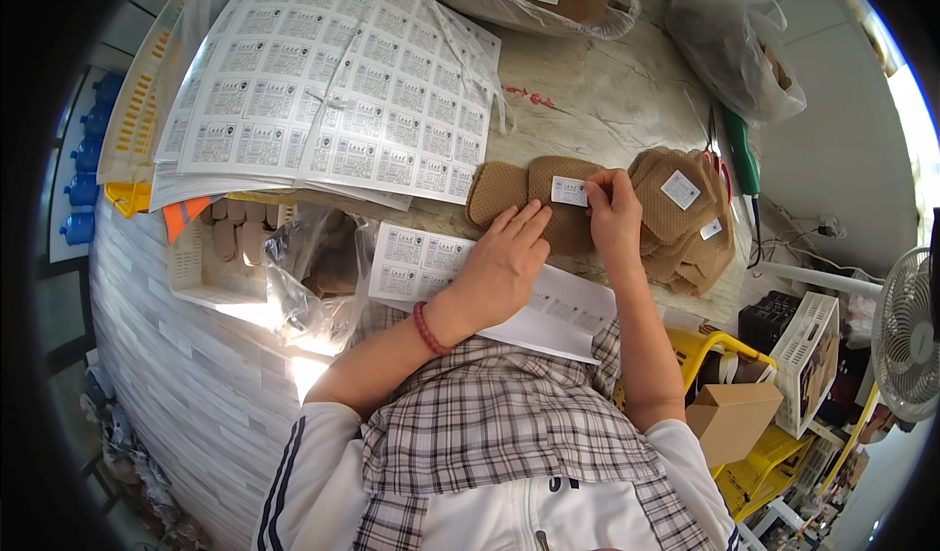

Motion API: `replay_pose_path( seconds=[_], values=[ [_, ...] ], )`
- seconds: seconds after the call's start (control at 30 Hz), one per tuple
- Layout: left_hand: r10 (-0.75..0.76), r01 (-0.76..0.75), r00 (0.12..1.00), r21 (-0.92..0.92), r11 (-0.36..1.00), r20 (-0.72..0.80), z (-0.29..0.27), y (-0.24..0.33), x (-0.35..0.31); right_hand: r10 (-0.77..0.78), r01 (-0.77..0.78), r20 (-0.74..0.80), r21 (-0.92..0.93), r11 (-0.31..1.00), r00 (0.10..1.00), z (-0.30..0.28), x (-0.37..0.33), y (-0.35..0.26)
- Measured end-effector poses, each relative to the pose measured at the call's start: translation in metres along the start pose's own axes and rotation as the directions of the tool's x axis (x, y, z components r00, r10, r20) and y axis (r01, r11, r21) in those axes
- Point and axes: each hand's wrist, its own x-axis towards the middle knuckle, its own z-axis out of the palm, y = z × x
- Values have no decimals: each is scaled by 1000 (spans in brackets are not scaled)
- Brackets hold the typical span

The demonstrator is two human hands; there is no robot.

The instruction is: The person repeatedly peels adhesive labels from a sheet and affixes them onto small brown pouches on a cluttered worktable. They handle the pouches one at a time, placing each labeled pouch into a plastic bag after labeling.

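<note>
In front of me on the table lies a brown waffle-textured pad (566,226) with rounded ends. On it is a small white printed label (569,191). My right hand (614,216) pinches the right edge of that label between thumb and fingertips. My left hand (499,267) is open, its outstretched fingers pressing on the left side of the pad. Beneath the left hand, a sheet of printed labels (416,262) runs from the table edge across my lap. Another brown pad (496,193) lies just left. To the right is a pile of similar pads (685,220), some bearing labels.
Large stacked label sheets (333,81) cover the table's left side. Red-handled scissors (720,164) and a green-handled tool (741,150) lie beyond the pile. Plastic bags (739,57) sit at the back. A fan (911,336) and an open cardboard box (734,419) stand at right.
</note>
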Motion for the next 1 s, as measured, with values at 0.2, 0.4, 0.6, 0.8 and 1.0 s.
replay_pose_path(
  seconds=[0.2,0.4,0.6,0.8,1.0],
  values=[
    [5,-5,1000,9,1000,-4,2,-1,-1,-2,2,-6,-22,1000,1000,2,-1,1],
    [9,-9,1000,10,1000,-2,4,-2,-1,-12,13,4,-55,998,1000,3,-1,0],
    [15,-15,1000,7,1000,4,-2,3,4,-86,83,-14,-117,990,996,2,-5,-10],
    [33,-34,999,53,998,23,0,0,5,-80,79,-3,-130,988,997,2,-6,-14],
    [32,-36,999,80,996,44,-2,2,7,-248,240,11,-297,924,969,6,-7,-5]
  ],
)
